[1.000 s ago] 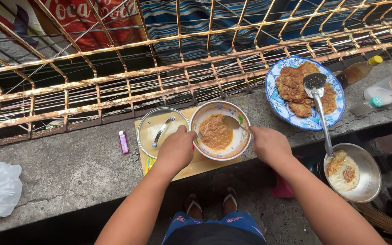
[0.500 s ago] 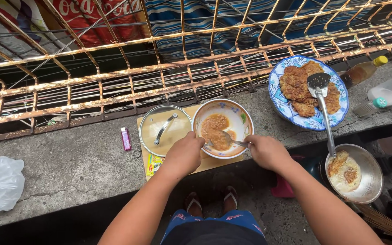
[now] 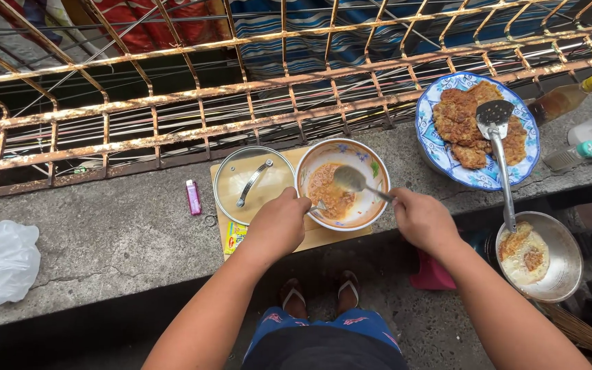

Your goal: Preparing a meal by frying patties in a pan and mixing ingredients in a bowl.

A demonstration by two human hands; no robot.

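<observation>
Since a moment ago the spoon (image 3: 352, 179) has lifted out of the orange mix and now sits above it, bowl end up-left, handle running down-right into the right hand (image 3: 422, 219), whose grip is pinched on the handle. Left hand (image 3: 279, 225) curls on the bowl (image 3: 371, 205) rim, seemingly closed on a fork, though I can't tell surely. That bowl rests on a board (image 3: 323, 238) on the counter (image 3: 125, 240), beside a glass lid (image 3: 253, 183); the pan (image 3: 563, 257) lies well right.

A patterned bowl (image 3: 371, 164) of orange-brown batter is sitting on my wooden cutting board (image 3: 323, 236); my metal spoon (image 3: 351, 179) is lifting above it.
</observation>
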